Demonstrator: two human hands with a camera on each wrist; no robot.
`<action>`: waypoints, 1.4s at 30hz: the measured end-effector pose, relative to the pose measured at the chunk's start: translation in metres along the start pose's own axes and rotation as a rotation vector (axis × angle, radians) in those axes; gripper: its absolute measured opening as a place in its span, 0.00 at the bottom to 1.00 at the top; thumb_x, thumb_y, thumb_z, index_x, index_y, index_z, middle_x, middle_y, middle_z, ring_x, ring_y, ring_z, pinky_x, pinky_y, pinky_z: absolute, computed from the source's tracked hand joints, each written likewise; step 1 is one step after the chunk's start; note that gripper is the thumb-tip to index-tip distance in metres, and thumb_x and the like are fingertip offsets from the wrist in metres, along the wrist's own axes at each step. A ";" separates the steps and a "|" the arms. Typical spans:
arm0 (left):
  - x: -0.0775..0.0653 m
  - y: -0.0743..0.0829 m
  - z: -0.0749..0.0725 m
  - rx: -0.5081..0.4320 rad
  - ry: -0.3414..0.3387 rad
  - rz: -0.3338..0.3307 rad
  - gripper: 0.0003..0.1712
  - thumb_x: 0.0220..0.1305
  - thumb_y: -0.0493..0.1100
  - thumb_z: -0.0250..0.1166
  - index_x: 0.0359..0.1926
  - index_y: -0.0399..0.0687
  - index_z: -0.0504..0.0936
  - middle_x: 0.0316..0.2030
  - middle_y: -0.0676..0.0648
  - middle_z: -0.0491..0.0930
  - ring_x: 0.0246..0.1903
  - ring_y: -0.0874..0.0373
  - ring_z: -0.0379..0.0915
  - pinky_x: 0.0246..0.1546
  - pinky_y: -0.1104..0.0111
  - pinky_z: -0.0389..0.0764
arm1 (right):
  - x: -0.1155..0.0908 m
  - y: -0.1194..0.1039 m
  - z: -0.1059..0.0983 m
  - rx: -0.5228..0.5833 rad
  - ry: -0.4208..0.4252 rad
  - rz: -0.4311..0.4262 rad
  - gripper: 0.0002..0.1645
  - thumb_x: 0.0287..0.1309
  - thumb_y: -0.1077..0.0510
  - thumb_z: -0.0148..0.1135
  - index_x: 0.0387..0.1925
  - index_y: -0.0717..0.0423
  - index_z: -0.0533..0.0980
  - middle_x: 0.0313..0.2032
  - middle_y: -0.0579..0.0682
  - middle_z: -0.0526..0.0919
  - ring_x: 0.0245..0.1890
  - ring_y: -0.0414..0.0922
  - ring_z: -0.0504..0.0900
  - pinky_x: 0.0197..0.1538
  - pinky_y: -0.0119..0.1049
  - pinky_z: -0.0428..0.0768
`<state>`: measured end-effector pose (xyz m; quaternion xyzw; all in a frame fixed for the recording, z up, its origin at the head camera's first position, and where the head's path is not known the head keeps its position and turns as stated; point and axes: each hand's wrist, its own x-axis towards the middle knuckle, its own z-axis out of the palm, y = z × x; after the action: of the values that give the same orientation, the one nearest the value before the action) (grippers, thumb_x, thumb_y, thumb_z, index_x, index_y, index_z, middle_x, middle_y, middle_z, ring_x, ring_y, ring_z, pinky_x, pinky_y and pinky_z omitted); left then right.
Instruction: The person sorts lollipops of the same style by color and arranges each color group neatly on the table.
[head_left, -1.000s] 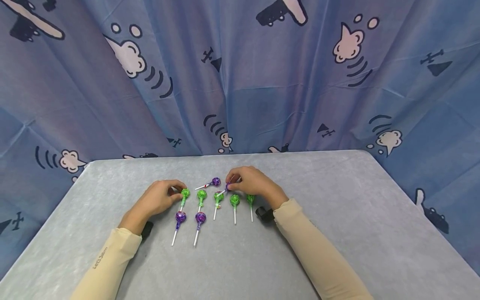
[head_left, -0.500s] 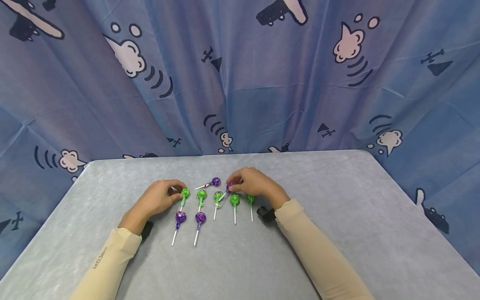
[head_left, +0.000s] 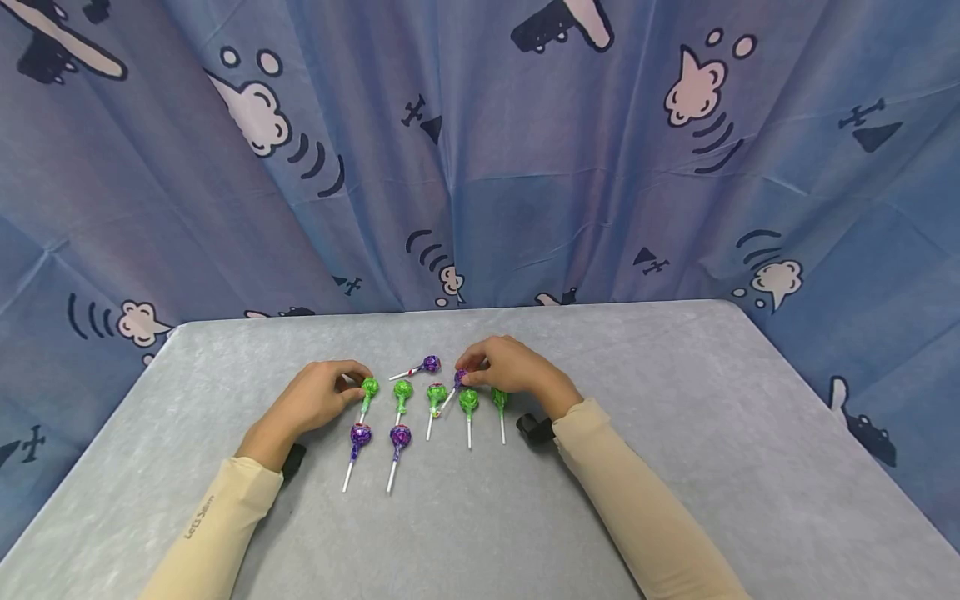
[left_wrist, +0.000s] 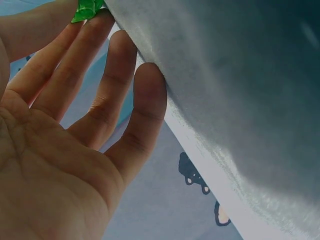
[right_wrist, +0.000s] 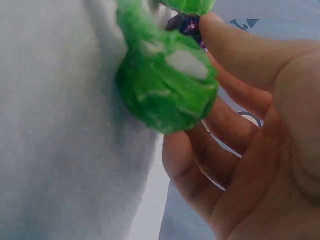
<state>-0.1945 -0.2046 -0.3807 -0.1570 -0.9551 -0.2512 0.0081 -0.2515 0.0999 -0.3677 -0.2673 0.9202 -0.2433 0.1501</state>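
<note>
My left hand (head_left: 318, 396) pinches the head of the leftmost green-wrapped lollipop (head_left: 371, 387) between thumb and fingers; in the left wrist view a bit of the green wrapper (left_wrist: 88, 9) shows at the fingertips. A purple-wrapped lollipop (head_left: 460, 379) is pinched by its head in my right hand (head_left: 504, 364), its stick slanting down to the left beside the middle green lollipop (head_left: 437, 392). Two more green lollipops (head_left: 468, 401) lie just below the right hand. In the right wrist view one large green lollipop head (right_wrist: 167, 87) covers part of the fingers, and the purple head (right_wrist: 187, 26) shows behind.
Another green lollipop (head_left: 402, 390) lies second in the row. Below the row's left end are two purple lollipops (head_left: 361, 435), sticks toward me. One more purple lollipop (head_left: 431, 364) lies crosswise behind. A grey-covered table (head_left: 480, 533) ends at a blue patterned curtain (head_left: 510, 192).
My right hand has shifted slightly right with the purple lollipop and turned it, so its stick points more steeply toward me. The left hand stays in place on the green lollipop.
</note>
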 end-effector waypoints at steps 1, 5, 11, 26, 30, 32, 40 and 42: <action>0.000 0.000 0.000 -0.005 -0.007 -0.004 0.12 0.63 0.38 0.67 0.48 0.47 0.86 0.42 0.45 0.87 0.39 0.53 0.81 0.42 0.56 0.78 | 0.000 0.000 0.000 -0.002 -0.002 0.001 0.15 0.64 0.52 0.66 0.51 0.48 0.84 0.45 0.46 0.88 0.45 0.41 0.82 0.52 0.40 0.78; 0.001 -0.002 0.000 0.000 -0.020 -0.011 0.12 0.64 0.38 0.67 0.49 0.48 0.86 0.43 0.46 0.87 0.39 0.54 0.81 0.42 0.57 0.78 | -0.001 0.000 0.001 0.003 -0.003 0.009 0.15 0.64 0.52 0.66 0.50 0.50 0.84 0.44 0.45 0.88 0.42 0.40 0.80 0.50 0.38 0.78; 0.001 -0.002 0.000 0.000 -0.020 -0.012 0.12 0.64 0.39 0.67 0.49 0.49 0.86 0.42 0.46 0.87 0.39 0.55 0.80 0.41 0.58 0.78 | 0.000 0.002 0.001 0.030 0.012 0.036 0.14 0.65 0.52 0.64 0.49 0.51 0.84 0.46 0.46 0.88 0.41 0.41 0.79 0.50 0.40 0.77; 0.002 -0.002 0.000 0.007 -0.023 -0.019 0.13 0.64 0.39 0.67 0.49 0.49 0.86 0.43 0.46 0.87 0.41 0.53 0.81 0.43 0.55 0.78 | -0.001 0.009 -0.006 0.053 0.088 0.119 0.15 0.65 0.50 0.64 0.49 0.52 0.83 0.45 0.48 0.87 0.46 0.45 0.82 0.52 0.43 0.78; 0.002 -0.003 0.001 0.007 -0.025 -0.019 0.12 0.64 0.39 0.67 0.49 0.49 0.86 0.43 0.46 0.87 0.40 0.53 0.81 0.43 0.55 0.78 | -0.001 0.011 -0.007 0.029 0.120 0.149 0.15 0.64 0.49 0.65 0.48 0.51 0.84 0.44 0.47 0.87 0.45 0.44 0.81 0.52 0.42 0.77; 0.002 -0.003 0.001 0.006 -0.026 -0.018 0.12 0.64 0.39 0.67 0.49 0.49 0.86 0.43 0.46 0.87 0.40 0.53 0.81 0.43 0.55 0.78 | -0.002 0.011 -0.007 0.008 0.133 0.165 0.15 0.63 0.49 0.66 0.47 0.50 0.84 0.43 0.47 0.87 0.44 0.44 0.81 0.51 0.42 0.77; 0.002 -0.003 0.000 0.002 -0.029 -0.021 0.13 0.64 0.39 0.67 0.50 0.49 0.86 0.43 0.46 0.87 0.40 0.53 0.81 0.43 0.55 0.78 | -0.001 0.012 -0.007 -0.028 0.150 0.192 0.12 0.61 0.50 0.68 0.44 0.50 0.83 0.39 0.46 0.86 0.38 0.42 0.79 0.46 0.39 0.75; 0.002 -0.004 0.001 0.001 -0.030 -0.020 0.12 0.65 0.39 0.67 0.49 0.49 0.86 0.43 0.46 0.87 0.40 0.53 0.81 0.43 0.55 0.78 | -0.002 0.012 -0.007 -0.026 0.147 0.188 0.13 0.61 0.50 0.68 0.44 0.50 0.83 0.40 0.46 0.86 0.39 0.43 0.79 0.47 0.39 0.76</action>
<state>-0.1975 -0.2068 -0.3827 -0.1510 -0.9568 -0.2482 -0.0086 -0.2580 0.1124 -0.3681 -0.1632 0.9528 -0.2354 0.1008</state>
